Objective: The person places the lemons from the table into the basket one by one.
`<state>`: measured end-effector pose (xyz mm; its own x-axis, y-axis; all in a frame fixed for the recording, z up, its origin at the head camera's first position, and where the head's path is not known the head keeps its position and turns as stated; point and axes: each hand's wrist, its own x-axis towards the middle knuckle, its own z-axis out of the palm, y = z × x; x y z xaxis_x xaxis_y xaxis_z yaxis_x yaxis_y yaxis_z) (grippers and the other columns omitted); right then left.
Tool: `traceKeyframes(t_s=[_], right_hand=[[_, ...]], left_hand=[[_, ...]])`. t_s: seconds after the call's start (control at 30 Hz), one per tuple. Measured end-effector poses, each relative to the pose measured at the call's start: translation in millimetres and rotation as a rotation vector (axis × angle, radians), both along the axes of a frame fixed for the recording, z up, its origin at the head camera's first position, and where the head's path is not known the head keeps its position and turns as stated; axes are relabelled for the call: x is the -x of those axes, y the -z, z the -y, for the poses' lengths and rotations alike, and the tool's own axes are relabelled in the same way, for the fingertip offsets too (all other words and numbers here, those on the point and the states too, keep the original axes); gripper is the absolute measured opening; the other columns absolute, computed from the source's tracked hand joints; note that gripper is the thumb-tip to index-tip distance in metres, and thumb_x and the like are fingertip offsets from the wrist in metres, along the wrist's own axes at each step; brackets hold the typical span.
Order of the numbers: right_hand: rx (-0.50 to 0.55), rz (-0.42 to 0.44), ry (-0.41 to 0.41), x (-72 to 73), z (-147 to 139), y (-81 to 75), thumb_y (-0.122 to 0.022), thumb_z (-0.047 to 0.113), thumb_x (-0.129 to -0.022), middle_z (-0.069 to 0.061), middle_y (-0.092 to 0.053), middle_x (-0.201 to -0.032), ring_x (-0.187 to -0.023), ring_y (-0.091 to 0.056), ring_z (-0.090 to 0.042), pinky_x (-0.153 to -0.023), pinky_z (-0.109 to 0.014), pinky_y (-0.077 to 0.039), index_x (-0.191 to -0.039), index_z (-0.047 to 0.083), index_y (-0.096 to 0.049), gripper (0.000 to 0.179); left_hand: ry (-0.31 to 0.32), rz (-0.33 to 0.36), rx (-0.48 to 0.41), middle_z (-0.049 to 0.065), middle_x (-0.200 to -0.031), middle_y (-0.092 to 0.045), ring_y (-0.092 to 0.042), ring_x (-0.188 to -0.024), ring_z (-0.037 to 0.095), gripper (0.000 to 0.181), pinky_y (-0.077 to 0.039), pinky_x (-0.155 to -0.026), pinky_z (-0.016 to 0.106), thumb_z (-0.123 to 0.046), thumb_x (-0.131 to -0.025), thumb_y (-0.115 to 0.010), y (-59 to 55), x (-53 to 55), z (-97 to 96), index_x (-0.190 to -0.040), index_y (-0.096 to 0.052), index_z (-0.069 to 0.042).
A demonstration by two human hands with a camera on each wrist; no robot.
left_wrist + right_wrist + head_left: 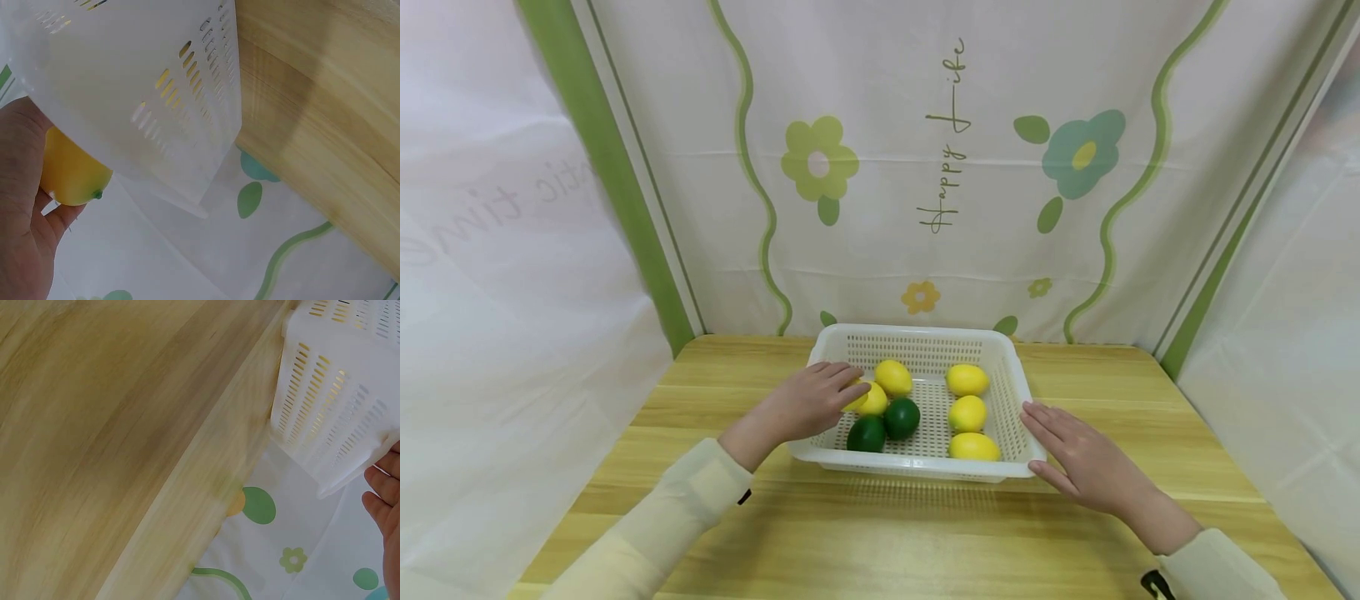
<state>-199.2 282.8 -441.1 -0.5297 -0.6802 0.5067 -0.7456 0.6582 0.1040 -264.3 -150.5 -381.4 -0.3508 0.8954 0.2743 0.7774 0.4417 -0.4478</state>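
My left hand (816,400) reaches over the left rim of a white slotted plastic basket (917,468) and holds a lemon (72,169) between thumb and fingers. In the head view its fingers cover most of that lemon. Close beside it in the basket lie two more lemons (893,377) and two dark green round fruits (902,418), their kind unclear. Three lemons (967,414) form a row along the basket's right side. With fairly straight fingers, my right hand (1078,454) touches the outside of the right rim.
The basket stands on a wood-grain table (917,542), near its back edge. Behind the table hangs a white curtain (880,250) printed with flowers and lettering. More white cloth hangs at both sides.
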Motion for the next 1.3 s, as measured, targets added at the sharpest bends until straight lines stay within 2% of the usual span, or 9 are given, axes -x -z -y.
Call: traceKeyframes(t_s=[0.43,0.8,1.0,1.3], right_hand=[[-0.003,0.003,0.008,0.2,-0.9,1.8,-0.044,0.049,-0.101,-0.022,-0.052,-0.138,-0.122,-0.052,-0.039,-0.117,-0.023,-0.01,-0.134,-0.006,-0.054,0.065],[0.004,0.001,0.001,0.9,-1.1,2.9,-0.042,0.05,-0.101,-0.022,-0.052,-0.138,-0.121,-0.052,-0.039,-0.116,-0.023,-0.009,-0.134,-0.006,-0.054,0.066],[0.001,0.005,0.002,1.5,-1.3,3.0,-0.043,0.049,-0.101,-0.022,-0.051,-0.138,-0.122,-0.052,-0.04,-0.116,-0.023,-0.009,-0.134,-0.006,-0.053,0.065],[-0.001,0.005,0.004,1.5,-1.5,2.9,-0.044,0.049,-0.101,-0.022,-0.051,-0.138,-0.122,-0.052,-0.039,-0.116,-0.022,-0.008,-0.134,-0.006,-0.054,0.065]], left_hand=[[-0.014,0.034,0.018,0.012,-0.123,-0.06,-0.059,-0.11,0.028,0.054,-0.051,-0.093,0.038,-0.021,-0.077,-0.083,4.5,0.9,-0.6,-0.124,-0.057,-0.009],[0.025,0.134,-0.027,0.009,-0.119,-0.06,-0.061,-0.106,0.024,0.053,-0.05,-0.094,0.035,-0.017,-0.077,-0.083,7.1,1.6,-2.1,-0.123,-0.059,-0.007],[0.014,0.19,-0.034,0.009,-0.118,-0.06,-0.061,-0.106,0.024,0.055,-0.051,-0.093,0.034,-0.018,-0.076,-0.085,7.8,0.3,-3.9,-0.123,-0.058,-0.006],[0.01,0.235,-0.038,0.009,-0.115,-0.061,-0.062,-0.102,0.023,0.054,-0.052,-0.091,0.034,-0.017,-0.076,-0.084,8.8,0.2,-4.1,-0.123,-0.059,-0.005]])
